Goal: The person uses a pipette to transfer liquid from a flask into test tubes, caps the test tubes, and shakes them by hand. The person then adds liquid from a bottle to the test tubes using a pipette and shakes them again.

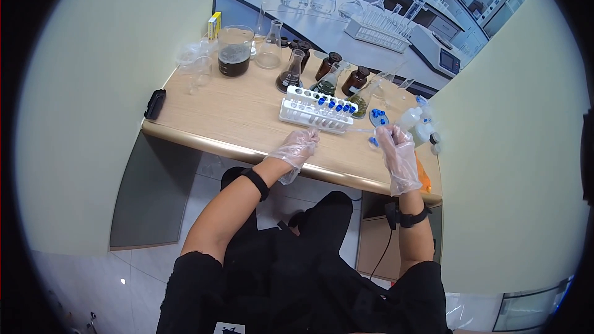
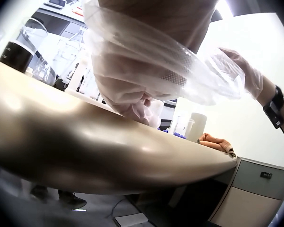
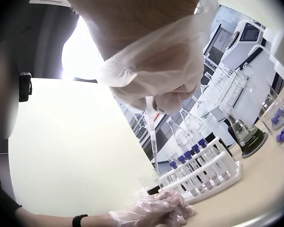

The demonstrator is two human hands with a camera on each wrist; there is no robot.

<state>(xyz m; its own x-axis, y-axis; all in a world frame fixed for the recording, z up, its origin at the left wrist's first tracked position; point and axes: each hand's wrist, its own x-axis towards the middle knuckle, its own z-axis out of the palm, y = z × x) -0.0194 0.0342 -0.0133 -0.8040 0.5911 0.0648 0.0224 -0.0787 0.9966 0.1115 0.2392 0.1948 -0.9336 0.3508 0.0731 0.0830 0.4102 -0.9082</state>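
My gloved right hand pinches a clear, thin dropper, which reaches across toward the left hand. The gloved left hand is low over the table's front edge, just in front of the white tube rack, with its fingers curled in. Whether something small sits inside those fingers is hidden in all views. Several clear tubes stand in the rack, some with blue caps. In the left wrist view the glove of the left hand covers its fingers.
Behind the rack are flasks with dark liquid and brown bottles. A large beaker of dark liquid is at the back left. Loose blue caps, white bottles and an orange cloth lie at the right. A black case sits far left.
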